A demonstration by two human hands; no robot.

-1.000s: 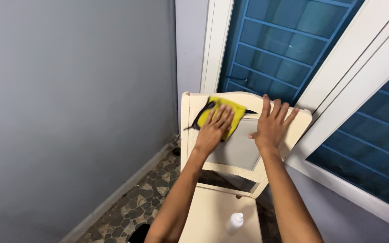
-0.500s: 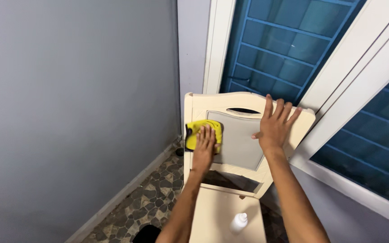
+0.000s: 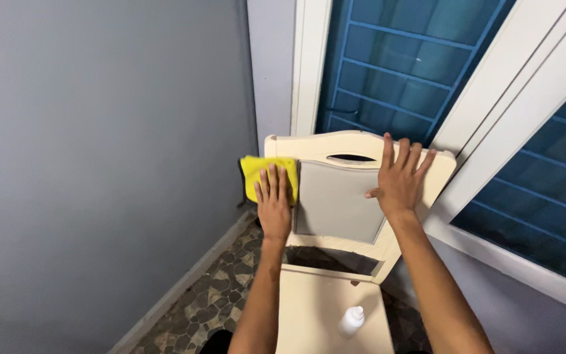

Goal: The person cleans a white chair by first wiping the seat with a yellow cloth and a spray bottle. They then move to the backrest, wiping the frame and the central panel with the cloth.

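Presently, a yellow cleaning cloth (image 3: 264,176) is pressed flat against the left post of a cream folding chair's backrest (image 3: 335,190) by the left hand (image 3: 274,204), fingers (image 3: 272,183) extended and spread over it, not curled. The right hand (image 3: 397,183) is laid open on the backrest's upper right, fingers splayed, nothing gripped. A small white bottle (image 3: 352,320) is seen lying on the chair seat (image 3: 309,308). Grey wall (image 3: 99,164) to the left; blue-barred window (image 3: 394,65) behind; pebble-patterned floor (image 3: 221,295) below.
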